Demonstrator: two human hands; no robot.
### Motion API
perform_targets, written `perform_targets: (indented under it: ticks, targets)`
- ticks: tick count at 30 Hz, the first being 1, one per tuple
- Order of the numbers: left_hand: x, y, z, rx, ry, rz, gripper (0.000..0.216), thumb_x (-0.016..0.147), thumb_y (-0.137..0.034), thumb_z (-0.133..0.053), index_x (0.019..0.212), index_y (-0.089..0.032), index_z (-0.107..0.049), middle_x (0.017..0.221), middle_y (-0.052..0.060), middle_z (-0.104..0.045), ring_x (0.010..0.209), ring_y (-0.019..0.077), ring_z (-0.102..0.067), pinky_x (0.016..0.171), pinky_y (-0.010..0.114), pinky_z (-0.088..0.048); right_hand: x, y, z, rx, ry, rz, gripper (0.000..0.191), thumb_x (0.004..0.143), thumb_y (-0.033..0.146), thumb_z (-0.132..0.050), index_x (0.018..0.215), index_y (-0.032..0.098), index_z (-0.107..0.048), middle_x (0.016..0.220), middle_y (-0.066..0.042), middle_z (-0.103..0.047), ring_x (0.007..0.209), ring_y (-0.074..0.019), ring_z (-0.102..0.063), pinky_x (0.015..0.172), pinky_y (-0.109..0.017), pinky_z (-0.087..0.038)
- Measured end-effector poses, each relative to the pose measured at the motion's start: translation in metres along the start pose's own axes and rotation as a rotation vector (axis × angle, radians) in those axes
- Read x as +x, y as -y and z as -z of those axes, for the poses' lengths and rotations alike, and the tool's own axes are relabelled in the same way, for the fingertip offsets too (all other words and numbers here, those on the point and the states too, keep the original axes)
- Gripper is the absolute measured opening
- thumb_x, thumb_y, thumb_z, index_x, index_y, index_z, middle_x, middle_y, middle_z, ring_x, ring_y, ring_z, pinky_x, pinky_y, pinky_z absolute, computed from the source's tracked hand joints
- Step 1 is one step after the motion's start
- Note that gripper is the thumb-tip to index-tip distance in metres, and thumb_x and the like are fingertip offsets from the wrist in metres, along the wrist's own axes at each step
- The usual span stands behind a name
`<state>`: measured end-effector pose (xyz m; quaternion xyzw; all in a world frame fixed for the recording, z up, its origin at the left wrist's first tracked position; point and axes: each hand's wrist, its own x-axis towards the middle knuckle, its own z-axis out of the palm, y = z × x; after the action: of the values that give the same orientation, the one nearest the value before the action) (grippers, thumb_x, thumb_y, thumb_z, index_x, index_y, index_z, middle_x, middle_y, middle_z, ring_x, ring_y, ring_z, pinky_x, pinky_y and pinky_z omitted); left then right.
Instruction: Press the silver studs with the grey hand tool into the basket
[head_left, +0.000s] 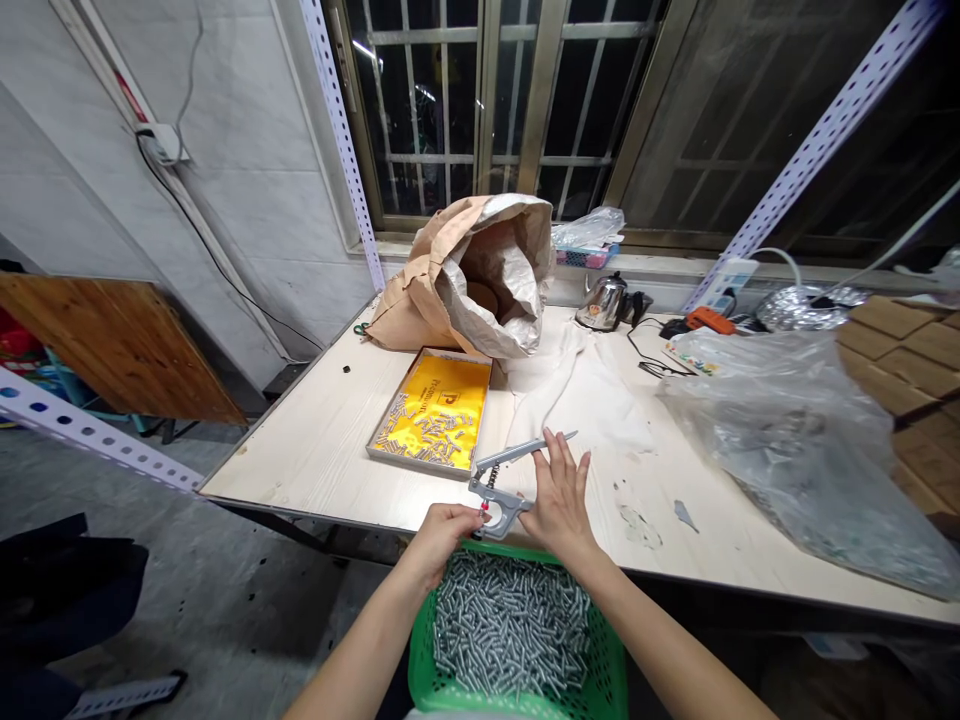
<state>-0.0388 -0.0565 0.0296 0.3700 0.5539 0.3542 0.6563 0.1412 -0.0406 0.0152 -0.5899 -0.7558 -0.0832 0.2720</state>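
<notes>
Grey snap-fastener pliers (504,505) with a coil spring and a small red piece at the jaw sit at the table's front edge, above the green basket (609,640). My right hand (561,495) grips them, its fingers over the raised upper handle and its thumb by the lower one. My left hand (444,535) is closed in a pinch at the jaw; what its fingertips hold is too small to make out. Many small silvery, ridged metal pieces (514,625) fill the basket.
A shallow box (431,467) with a yellow lining holds similar metal pieces. Behind it lies an open paper sack (427,290). A white cloth (592,400), a metal kettle (602,302), a clear plastic bag (795,450) and cardboard boxes (900,360) stand toward the right.
</notes>
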Motion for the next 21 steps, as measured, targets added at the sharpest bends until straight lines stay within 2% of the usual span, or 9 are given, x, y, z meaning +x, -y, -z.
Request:
perform_targets:
  ticks: [4,8,15,19,21]
  targets:
    - [-0.002,0.002,0.0,-0.014,-0.018,0.014,0.02,0.054,-0.025,-0.064,0.067,-0.014,-0.074,0.072,0.005,-0.07,0.066,0.0157,-0.052,0.056,0.025,-0.029,0.0,0.001,-0.001,0.014,-0.007,0.01,0.068,0.062,0.016,-0.051,0.127,0.008,-0.033,0.146,-0.021,-0.019,0.137,-0.0335,-0.01,0.105,-0.064,-0.005]
    - [-0.004,0.003,-0.001,-0.1,-0.05,0.037,0.02,0.052,-0.025,-0.065,0.067,-0.014,-0.072,0.076,0.007,-0.071,0.071,0.0171,-0.054,0.059,0.025,-0.03,0.001,0.001,-0.003,0.017,-0.021,0.01,0.062,0.066,0.018,-0.051,0.125,0.008,-0.035,0.144,-0.021,-0.024,0.136,-0.0333,-0.013,0.105,-0.064,-0.006]
    - [-0.006,0.0,0.001,-0.157,-0.029,0.029,0.021,0.052,-0.027,-0.067,0.067,-0.014,-0.073,0.075,0.007,-0.07,0.071,0.0169,-0.053,0.062,0.025,-0.032,0.004,0.003,-0.009,0.008,-0.025,0.012,0.059,0.07,0.022,-0.051,0.125,0.008,-0.036,0.142,-0.021,-0.026,0.134,-0.0338,-0.016,0.104,-0.064,-0.009]
    - [-0.008,-0.002,0.0,-0.206,-0.041,0.029,0.019,0.051,-0.025,-0.065,0.065,-0.014,-0.073,0.07,0.006,-0.069,0.066,0.0156,-0.051,0.059,0.025,-0.03,0.01,-0.001,-0.01,-0.029,-0.076,0.076,0.045,0.075,0.031,-0.051,0.115,0.011,-0.046,0.13,-0.019,-0.042,0.126,-0.0346,-0.031,0.103,-0.064,-0.013]
    - [-0.011,-0.002,-0.003,-0.252,-0.065,0.015,0.019,0.051,-0.026,-0.064,0.062,-0.013,-0.073,0.064,0.005,-0.067,0.062,0.0142,-0.048,0.056,0.025,-0.028,0.012,-0.008,-0.012,-0.013,-0.094,0.155,0.035,0.076,0.035,-0.052,0.104,0.014,-0.053,0.117,-0.017,-0.052,0.114,-0.0339,-0.043,0.101,-0.063,-0.021]
